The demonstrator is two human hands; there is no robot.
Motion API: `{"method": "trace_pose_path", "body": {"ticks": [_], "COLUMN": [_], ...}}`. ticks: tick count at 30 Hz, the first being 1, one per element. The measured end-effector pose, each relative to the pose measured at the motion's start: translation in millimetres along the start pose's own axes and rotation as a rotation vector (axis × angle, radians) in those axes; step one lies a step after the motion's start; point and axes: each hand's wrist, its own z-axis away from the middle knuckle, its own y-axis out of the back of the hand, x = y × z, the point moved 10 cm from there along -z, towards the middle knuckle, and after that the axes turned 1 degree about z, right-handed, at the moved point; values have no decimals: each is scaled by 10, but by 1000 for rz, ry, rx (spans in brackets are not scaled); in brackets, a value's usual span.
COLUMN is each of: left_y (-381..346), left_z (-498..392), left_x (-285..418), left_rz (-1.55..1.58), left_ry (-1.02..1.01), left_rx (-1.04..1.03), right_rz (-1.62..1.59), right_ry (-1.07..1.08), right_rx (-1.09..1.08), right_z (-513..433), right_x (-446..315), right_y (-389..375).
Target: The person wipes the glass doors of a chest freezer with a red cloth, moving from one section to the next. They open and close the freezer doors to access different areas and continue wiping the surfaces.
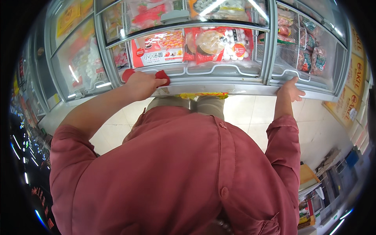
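My left hand [141, 85] presses a folded red cloth [162, 77] onto the front frame of a chest freezer [235, 89], with red showing on both sides of the fingers. My right hand [291, 90] rests on the freezer's front edge farther right, fingers spread, holding nothing. Behind the left hand, under the sliding glass, lie a white and red bag of small rice balls [158, 48] and a red bag of white rice balls [220, 44]. White wire baskets [223, 67] hold them.
Packs of frozen meat [318, 60] lie in the right-hand compartment. A glass lid [182, 25] with a grey handle covers the rear part. Yellow cartons [349, 100] stand at the right. A yellow wrapper [202, 95] shows at the freezer's front, by my legs.
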Motion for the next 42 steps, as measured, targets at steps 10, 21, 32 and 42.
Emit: {"method": "trace_pose_path", "body": {"ticks": [10, 21, 32, 42], "left_y": [706, 74, 1010, 571], "left_z": [-1004, -118, -1481, -774], "left_x": [1450, 162, 2117, 1139], "left_rz": [92, -7, 17, -13], "left_ry": [-300, 7, -362, -190], "left_rx": [273, -58, 258, -5], "right_rz": [-12, -4, 28, 10], "right_ry": [16, 2, -20, -30], "right_rx": [18, 26, -40, -65], "right_z": [-12, -21, 70, 81], "right_x": [-7, 17, -48, -49], "right_y": [1, 10, 74, 92]}}
